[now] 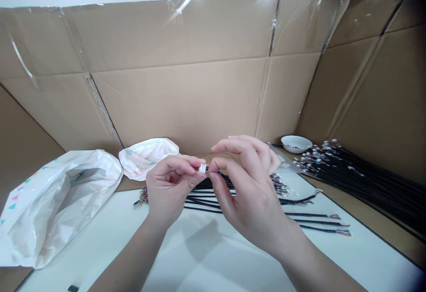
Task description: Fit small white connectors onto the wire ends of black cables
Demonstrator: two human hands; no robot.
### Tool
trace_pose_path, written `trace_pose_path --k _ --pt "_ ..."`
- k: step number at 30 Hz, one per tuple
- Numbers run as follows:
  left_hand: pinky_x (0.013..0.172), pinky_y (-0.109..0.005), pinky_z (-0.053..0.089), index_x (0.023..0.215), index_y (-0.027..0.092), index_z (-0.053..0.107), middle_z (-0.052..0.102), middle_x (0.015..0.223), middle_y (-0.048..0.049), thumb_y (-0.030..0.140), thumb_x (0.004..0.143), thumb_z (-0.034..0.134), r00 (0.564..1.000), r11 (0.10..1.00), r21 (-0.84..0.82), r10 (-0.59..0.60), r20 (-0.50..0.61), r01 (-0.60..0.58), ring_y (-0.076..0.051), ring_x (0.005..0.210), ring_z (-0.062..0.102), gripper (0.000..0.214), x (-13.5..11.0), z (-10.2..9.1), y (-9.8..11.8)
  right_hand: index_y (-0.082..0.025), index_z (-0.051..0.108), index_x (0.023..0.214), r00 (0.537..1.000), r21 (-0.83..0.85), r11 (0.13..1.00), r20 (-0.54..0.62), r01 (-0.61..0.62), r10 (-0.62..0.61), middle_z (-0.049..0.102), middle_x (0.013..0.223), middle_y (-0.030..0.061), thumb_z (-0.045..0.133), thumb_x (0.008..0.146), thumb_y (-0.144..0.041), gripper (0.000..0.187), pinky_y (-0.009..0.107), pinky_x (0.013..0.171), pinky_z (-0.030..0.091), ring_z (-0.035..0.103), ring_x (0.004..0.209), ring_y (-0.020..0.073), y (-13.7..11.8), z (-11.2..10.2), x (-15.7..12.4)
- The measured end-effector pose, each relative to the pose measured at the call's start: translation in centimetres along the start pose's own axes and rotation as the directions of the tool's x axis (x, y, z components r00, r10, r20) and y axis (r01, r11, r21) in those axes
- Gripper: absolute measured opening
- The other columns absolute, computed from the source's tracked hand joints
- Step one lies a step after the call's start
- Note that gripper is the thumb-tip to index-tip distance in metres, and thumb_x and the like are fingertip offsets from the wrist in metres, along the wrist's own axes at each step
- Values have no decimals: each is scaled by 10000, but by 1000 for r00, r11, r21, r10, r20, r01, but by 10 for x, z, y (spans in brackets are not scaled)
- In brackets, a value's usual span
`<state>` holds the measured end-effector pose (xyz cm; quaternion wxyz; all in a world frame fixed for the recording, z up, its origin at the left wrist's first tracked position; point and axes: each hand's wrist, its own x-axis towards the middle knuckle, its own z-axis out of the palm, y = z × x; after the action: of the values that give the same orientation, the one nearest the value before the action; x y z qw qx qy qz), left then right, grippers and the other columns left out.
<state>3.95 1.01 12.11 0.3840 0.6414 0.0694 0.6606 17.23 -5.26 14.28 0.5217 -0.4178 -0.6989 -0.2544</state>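
Between the thumb and forefinger of my left hand (171, 183) is a small white plastic connector (202, 168). Close to its right side, my right hand (251, 181) pinches thumb and forefinger together around what looks like a thin wire (207, 167) running to the connector. The other right fingers are raised and loosely bent. Whether the wire's end sits inside the connector is too small to tell. Behind and below both hands lies a bundle of black cables (203, 196) with stripped, coloured wire ends, partly hidden by the hands.
Two white plastic bags (63, 212) stand open at the left. At the back right are a white bowl (296, 144) with small dark pieces and a large pile of black cables (369, 176) with white connectors. Cardboard walls (186, 92) enclose the white table (333, 261).
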Motion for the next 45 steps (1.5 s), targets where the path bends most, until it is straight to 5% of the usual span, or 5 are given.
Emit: trace_pose_path --k 7,14,20,32,45 --pt "697 -162 583 752 225 664 721 823 39 13 707 715 999 999 6 41 21 -41 -89 791 682 223 0 1 3 -179 563 766 999 51 998 22 -28 27 611 1008 56 529 849 -82 132 378 785 269 480 1024 220 1 -2 0" --pt "742 -168 579 783 227 658 722 857 51 23 729 705 1000 999 -43 -24 15 25 -76 786 687 216 -1 0 0 -237 579 913 945 241 917 153 -318 288 560 1086 42 506 911 -233 73 380 846 352 509 1050 199 10 -8 0" --pt "738 -139 573 785 235 666 716 855 76 19 733 700 998 997 -60 -46 39 49 -51 784 677 225 -2 2 1 -251 616 855 886 335 827 277 -451 371 541 1090 27 515 897 -270 111 410 885 361 512 1045 204 11 -5 0" --pt "725 -137 570 759 229 658 709 852 66 41 742 697 998 998 -4 -66 -18 66 -55 777 675 193 0 3 1 -236 558 816 829 428 732 439 -531 345 504 1109 2 434 933 -300 182 366 893 336 462 1067 169 12 -14 3" --pt "609 -155 553 719 209 647 713 820 24 23 733 687 996 990 129 56 70 -65 -99 768 668 190 -2 6 6 -214 535 738 792 256 850 551 -461 263 505 1120 1 412 950 -229 246 408 917 302 391 1187 182 7 -25 6"
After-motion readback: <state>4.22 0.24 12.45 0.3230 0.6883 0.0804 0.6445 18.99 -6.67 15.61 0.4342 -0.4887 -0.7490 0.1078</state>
